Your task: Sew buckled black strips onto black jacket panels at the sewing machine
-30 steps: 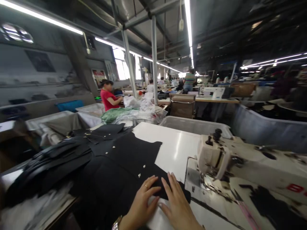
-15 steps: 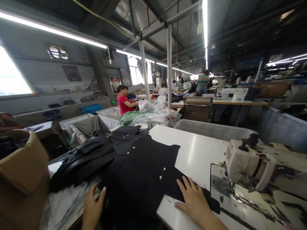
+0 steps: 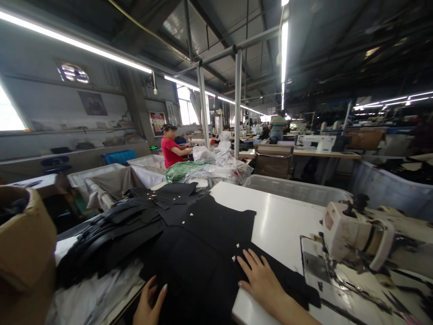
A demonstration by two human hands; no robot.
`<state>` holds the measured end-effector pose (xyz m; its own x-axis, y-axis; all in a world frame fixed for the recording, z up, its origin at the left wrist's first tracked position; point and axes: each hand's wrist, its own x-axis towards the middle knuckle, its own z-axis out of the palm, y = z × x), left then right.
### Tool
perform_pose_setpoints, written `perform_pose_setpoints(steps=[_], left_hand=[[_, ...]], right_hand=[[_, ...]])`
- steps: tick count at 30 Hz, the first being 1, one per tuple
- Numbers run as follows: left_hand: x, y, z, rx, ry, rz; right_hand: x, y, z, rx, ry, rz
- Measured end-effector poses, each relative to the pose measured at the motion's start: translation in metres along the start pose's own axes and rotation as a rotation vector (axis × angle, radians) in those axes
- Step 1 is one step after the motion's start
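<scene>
Black cut fabric (image 3: 199,253) lies spread over the white table and drapes down its front edge, with small white tags on it. My right hand (image 3: 262,280) rests flat on the fabric's right part, fingers spread, close to two of the tags. At the lower edge of the picture is my left hand (image 3: 149,304), beside the fabric's hanging left part. Its thumb and fingers are apart, and nothing shows between them. A pile of black fabric pieces (image 3: 111,239) is heaped on the table's left side.
A sewing machine (image 3: 355,239) stands at the right, with scissors (image 3: 395,304) near it. A cardboard box (image 3: 27,243) and clear plastic bags (image 3: 91,293) are at the left. Bagged garments (image 3: 216,169) and a plastic bin (image 3: 297,187) sit beyond the table. A co-worker in red (image 3: 172,151) is farther back.
My right hand has slid a little left across the fabric, nearer the tags. My left hand is lower and farther right in the picture. The whole view has shifted slightly.
</scene>
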<state>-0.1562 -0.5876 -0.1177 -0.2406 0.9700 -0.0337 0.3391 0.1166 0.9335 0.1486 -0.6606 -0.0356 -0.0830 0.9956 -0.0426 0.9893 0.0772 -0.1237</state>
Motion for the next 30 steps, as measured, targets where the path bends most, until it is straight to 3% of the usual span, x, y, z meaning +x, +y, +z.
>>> perform_pose_setpoints(steps=[4, 7, 12, 14, 18, 23, 26, 30], left_hand=[[-0.004, 0.018, -0.011, 0.156, 0.117, 0.077], [-0.004, 0.051, -0.016, 0.238, 0.23, 0.186], [0.021, 0.101, -0.009, 0.338, 0.246, 0.376], [0.035, 0.104, -0.004, 0.427, 0.2, 0.38], [0.057, 0.088, -0.002, 0.569, 0.11, 0.395], [0.072, 0.085, -0.016, 0.376, 0.204, 0.379], [0.082, 0.104, -0.02, 0.153, 0.106, 0.303], [0.096, 0.133, -0.012, -0.066, -0.04, 0.32]], right_hand=[[0.002, 0.005, 0.007, -0.018, 0.028, -0.005], [0.007, 0.005, 0.01, -0.016, 0.033, 0.022], [0.028, 0.004, 0.01, 0.049, 0.093, 0.088], [0.037, 0.006, 0.01, 0.069, 0.122, 0.108], [0.047, 0.014, 0.012, 0.085, 0.166, 0.117], [0.055, 0.013, 0.013, 0.161, 0.391, 0.097], [0.068, 0.001, 0.003, 0.227, 0.504, 0.008], [0.1, -0.016, -0.016, 0.282, 0.505, -0.084]])
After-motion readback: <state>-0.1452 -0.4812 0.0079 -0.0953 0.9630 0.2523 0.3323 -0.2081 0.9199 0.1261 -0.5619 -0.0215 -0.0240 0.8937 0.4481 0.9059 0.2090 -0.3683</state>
